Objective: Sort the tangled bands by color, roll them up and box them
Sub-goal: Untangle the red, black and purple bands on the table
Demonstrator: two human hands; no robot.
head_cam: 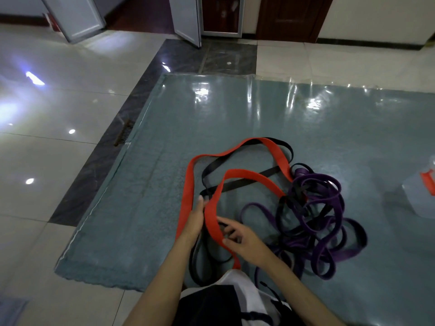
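On the blue-grey mat (153, 208) we found the red band (188, 184) looped between our hands. Left hand (194, 222) lay with straight fingers against it; right hand (244, 241) pinched its near strand. Black bands (237, 184) crossed beneath, and the purple bands (329, 231) lay tangled just right of our right hand.

A teal mat (146, 175) (under glossy clear plastic) lies on pale floor tiles (47, 109), doors (77, 17) beyond.
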